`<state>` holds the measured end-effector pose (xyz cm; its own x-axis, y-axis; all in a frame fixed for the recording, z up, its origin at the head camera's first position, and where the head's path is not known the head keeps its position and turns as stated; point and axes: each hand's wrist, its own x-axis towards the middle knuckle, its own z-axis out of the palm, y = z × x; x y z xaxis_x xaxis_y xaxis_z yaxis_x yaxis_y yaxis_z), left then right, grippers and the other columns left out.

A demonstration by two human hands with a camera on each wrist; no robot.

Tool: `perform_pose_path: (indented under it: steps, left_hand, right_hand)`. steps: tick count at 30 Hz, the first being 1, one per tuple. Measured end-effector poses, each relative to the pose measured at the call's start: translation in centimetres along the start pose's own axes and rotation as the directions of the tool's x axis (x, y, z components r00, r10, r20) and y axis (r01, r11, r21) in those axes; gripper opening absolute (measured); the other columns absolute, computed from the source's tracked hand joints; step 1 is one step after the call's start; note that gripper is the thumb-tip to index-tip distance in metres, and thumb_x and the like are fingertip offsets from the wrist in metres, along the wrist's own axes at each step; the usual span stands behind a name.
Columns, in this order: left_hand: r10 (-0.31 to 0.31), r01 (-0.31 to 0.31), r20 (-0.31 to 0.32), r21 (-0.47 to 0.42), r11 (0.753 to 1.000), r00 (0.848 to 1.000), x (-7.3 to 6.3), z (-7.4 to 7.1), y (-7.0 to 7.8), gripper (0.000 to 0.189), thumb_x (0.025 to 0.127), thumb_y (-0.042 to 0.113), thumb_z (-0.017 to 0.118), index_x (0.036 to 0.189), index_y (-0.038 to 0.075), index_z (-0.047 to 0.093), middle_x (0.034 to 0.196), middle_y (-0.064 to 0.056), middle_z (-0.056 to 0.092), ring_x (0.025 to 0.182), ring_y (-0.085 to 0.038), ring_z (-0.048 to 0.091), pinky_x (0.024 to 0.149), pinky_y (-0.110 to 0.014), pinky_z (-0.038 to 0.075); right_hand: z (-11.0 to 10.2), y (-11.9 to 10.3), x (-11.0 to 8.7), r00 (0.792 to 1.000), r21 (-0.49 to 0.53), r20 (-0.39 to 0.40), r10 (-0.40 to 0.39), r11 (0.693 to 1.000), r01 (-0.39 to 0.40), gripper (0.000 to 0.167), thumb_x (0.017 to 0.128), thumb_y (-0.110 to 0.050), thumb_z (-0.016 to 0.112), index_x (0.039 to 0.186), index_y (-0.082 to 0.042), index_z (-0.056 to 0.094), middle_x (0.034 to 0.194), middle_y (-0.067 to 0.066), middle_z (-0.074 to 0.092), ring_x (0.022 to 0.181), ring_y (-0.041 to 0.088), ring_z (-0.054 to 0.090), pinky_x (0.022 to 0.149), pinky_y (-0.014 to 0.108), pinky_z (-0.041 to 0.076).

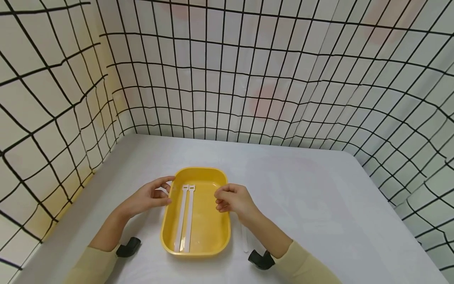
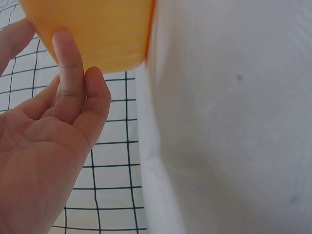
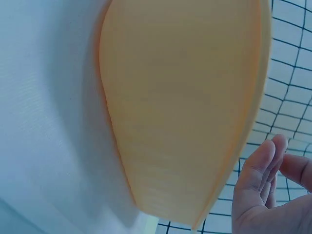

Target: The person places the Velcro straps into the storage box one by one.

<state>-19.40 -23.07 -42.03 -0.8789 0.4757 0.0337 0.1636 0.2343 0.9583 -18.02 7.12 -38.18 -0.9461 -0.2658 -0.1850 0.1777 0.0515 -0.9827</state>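
A yellow tray (image 1: 209, 236) lies on the white table in the head view. Inside it, on the left, two white straps with slotted heads (image 1: 181, 221) lie side by side lengthwise. My left hand (image 1: 150, 195) is at the tray's left side, its bent fingertips touching the outer wall, as the left wrist view also shows. Over the right rim is my right hand (image 1: 235, 201), its fingers loosely curled near the thumb and nothing visible between them. Beside the tray, partly hidden by the right forearm, lies another thin white strip (image 1: 244, 238).
Black wire mesh (image 1: 234, 75) stands along the back and both sides of the white table (image 1: 301, 189). A black fitting (image 1: 129, 247) sits at the left wrist and a similar one (image 1: 261, 260) at the right wrist.
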Motion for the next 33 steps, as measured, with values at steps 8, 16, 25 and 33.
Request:
perform_pose_path:
  steps: [8,16,25,33]
  left_hand:
    - [-0.01,0.01,0.002,-0.015,1.0,1.0,-0.1,-0.1,0.0,0.07,0.089,0.005,0.07,0.145,-0.009,0.031,0.113,-0.025,0.048,0.088,-0.02,0.062,0.076,-0.024,0.052]
    - [-0.003,0.003,0.005,0.001,1.0,1.0,-0.1,-0.1,-0.2,0.069,0.089,0.004,0.069,0.145,-0.009,0.031,0.112,-0.025,0.048,0.088,-0.02,0.062,0.075,-0.024,0.052]
    - [-0.006,0.006,0.008,-0.016,1.0,1.0,-0.1,-0.1,0.1,0.07,0.089,0.003,0.069,0.145,-0.01,0.03,0.113,-0.025,0.047,0.088,-0.019,0.062,0.075,-0.023,0.052]
    - [-0.004,0.004,0.009,-0.016,1.0,1.0,0.0,0.0,0.0,0.07,0.09,0.004,0.069,0.145,-0.01,0.03,0.113,-0.026,0.048,0.088,-0.02,0.062,0.075,-0.024,0.052]
  right_hand:
    - [-1.3,0.0,-0.6,1.0,0.04,-0.009,-0.01,0.999,0.011,0.012,0.089,-0.005,0.064,0.091,0.006,0.062,0.071,0.007,0.06,0.056,0.013,0.061,0.061,0.025,0.055]
    - [-2.6,0.7,-0.8,0.999,0.025,-0.034,-0.005,1.0,0.006,0.011,0.088,-0.005,0.065,0.09,0.006,0.063,0.071,0.006,0.061,0.057,0.013,0.06,0.063,0.025,0.055]
    - [-4.2,2.1,-0.4,0.998,0.049,-0.04,0.05,0.998,-0.048,0.01,0.087,-0.006,0.064,0.09,0.004,0.064,0.07,0.005,0.061,0.057,0.012,0.061,0.062,0.023,0.054]
    - [-5.2,3.1,0.1,0.992,0.045,-0.084,0.093,0.995,-0.09,0.021,0.088,-0.007,0.063,0.098,0.012,0.061,0.07,0.004,0.06,0.056,0.011,0.061,0.061,0.023,0.053]
